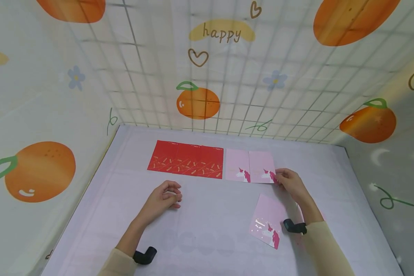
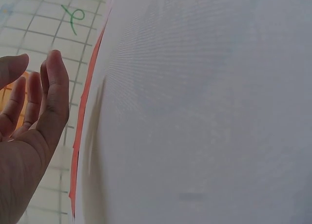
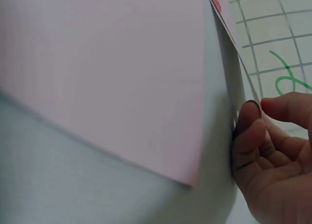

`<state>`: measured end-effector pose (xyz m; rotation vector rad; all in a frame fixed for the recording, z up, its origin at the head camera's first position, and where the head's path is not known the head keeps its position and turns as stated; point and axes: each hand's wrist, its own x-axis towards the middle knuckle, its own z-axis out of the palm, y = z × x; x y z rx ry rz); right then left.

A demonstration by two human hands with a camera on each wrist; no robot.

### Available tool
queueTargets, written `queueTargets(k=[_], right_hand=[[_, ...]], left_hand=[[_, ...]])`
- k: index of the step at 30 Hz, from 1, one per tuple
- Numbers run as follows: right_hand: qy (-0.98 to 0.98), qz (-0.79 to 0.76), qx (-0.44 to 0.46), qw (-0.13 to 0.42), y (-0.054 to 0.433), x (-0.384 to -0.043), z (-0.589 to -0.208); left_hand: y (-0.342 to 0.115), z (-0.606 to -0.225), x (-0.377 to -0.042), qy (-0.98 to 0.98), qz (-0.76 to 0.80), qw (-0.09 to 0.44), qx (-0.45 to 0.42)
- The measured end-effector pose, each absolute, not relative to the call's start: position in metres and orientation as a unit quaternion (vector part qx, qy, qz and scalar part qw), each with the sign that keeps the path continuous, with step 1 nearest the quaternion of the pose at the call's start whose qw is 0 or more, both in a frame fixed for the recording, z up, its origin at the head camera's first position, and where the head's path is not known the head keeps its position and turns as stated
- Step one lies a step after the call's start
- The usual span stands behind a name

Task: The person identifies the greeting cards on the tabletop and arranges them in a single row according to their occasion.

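Observation:
Three red envelopes (image 1: pixel 188 159) with gold marks lie side by side on the white table. Right of them, in the same row, is a pink unicorn envelope (image 1: pixel 237 165), then a second pink unicorn envelope (image 1: pixel 260 165). My right hand (image 1: pixel 291 184) pinches this second one at its right edge between thumb and fingertips; in the right wrist view that edge (image 3: pixel 247 75) stands slightly off the table. A third pink unicorn envelope (image 1: pixel 267 218) lies askew nearer me, below the right hand. My left hand (image 1: pixel 163 199) is held loosely curved below the red envelopes, holding nothing.
A patterned cloth wall (image 1: pixel 227 76) with oranges and grid lines rises behind the table (image 1: pixel 200 234). Similar side walls stand left (image 1: pixel 38 115) and right (image 1: pixel 393 165). Dark wrist cameras (image 1: pixel 145 255) sit on both wrists.

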<state>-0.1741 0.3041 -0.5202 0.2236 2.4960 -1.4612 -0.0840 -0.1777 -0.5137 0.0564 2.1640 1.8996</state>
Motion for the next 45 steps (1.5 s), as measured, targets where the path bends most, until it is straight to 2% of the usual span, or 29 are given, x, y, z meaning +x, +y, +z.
queueTargets(k=[12,20,45], right_hand=[[0.881,-0.457,0.080,0.089,0.305,-0.169,-0.513],[0.880,-0.466,0.075,0.059,0.309,-0.161,-0.507],[0.875,-0.471,0.102,0.040,0.301,-0.099,-0.492]], left_hand=[[-0.173,-0.514,-0.088,0.747,0.649,0.135,0.043],[-0.155,-0.510,-0.098,0.753,0.639,0.141,0.068],[-0.031,-0.514,-0.133,0.745,0.603,0.226,0.174]])
